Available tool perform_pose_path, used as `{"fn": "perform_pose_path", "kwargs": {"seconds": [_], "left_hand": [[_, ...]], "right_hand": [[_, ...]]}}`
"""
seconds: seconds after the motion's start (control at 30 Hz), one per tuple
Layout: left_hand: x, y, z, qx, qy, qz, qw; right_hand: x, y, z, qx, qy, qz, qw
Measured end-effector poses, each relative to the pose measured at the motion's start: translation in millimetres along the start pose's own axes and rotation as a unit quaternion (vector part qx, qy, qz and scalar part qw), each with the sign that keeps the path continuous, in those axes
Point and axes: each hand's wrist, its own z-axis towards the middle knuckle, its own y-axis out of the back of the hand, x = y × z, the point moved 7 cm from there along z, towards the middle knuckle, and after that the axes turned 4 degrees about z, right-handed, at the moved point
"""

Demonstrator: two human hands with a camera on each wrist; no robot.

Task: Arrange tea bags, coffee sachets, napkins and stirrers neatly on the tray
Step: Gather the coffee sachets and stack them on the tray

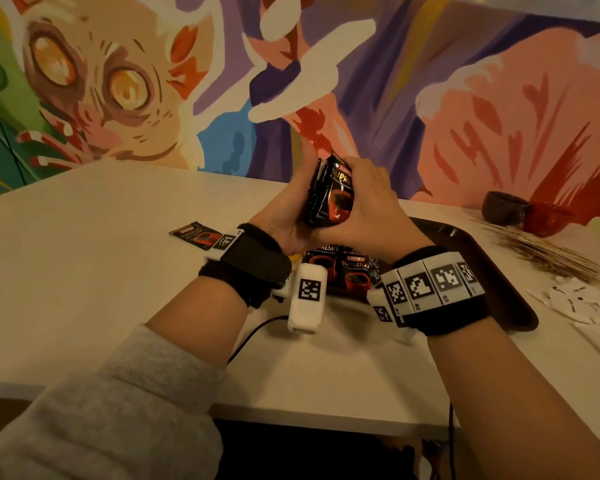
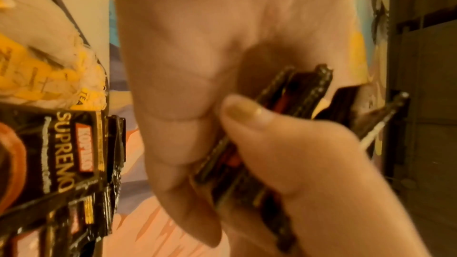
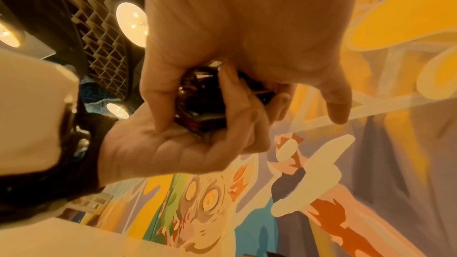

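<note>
A stack of black coffee sachets (image 1: pixel 329 192) stands upright in the air above the table, held between both hands. My left hand (image 1: pixel 288 209) cups it from the left, and my right hand (image 1: pixel 368 206) wraps it from the right with fingers curled over the front. The right wrist view shows the stack (image 3: pixel 200 103) squeezed between both palms. Below the hands, more coffee sachets (image 1: pixel 347 268) lie on the dark brown tray (image 1: pixel 478 268). Yellow tea bags (image 2: pixel 37 77) lie beside those sachets (image 2: pixel 61 153). One sachet (image 1: pixel 194 233) lies alone on the table to the left.
Wooden stirrers (image 1: pixel 544 252) lie fanned on the table right of the tray. White paper packets (image 1: pixel 586 306) are scattered near the right edge. A dark cup (image 1: pixel 503 207) and a red cup (image 1: pixel 548 220) stand at the back right. A painted wall rises behind the table.
</note>
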Motion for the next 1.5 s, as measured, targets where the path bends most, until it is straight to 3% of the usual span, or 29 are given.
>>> {"fn": "perform_pose_path", "kwargs": {"seconds": [0.13,0.43,0.6,0.8,1.07,1.17,1.33,1.5], "left_hand": [[-2,7,2,-0.039,0.006,0.032,0.999],[-6,3,-4,-0.031,-0.007,0.084,0.996],[-4,6,-2,-0.034,0.005,0.138,0.990],[-4,0,-5,-0.006,0.011,0.079,0.997],[-15,15,-7,-0.030,-0.027,0.058,0.998],[-18,25,-8,-0.041,-0.026,0.054,0.997],[-21,29,-11,-0.039,-0.013,0.093,0.995],[-14,29,-10,-0.049,0.004,0.157,0.986]], "right_hand": [[2,-2,1,0.006,-0.009,0.014,1.000],[-5,-5,2,0.003,-0.031,-0.029,0.999],[-4,-7,-2,0.021,-0.018,0.003,1.000],[-8,-9,3,0.014,-0.025,0.086,0.996],[-2,-15,9,0.011,-0.001,0.112,0.994],[-4,-14,8,0.005,-0.034,0.264,0.964],[-28,-17,3,-0.043,-0.140,0.465,0.873],[-48,-13,-5,-0.093,-0.166,0.469,0.863]]}}
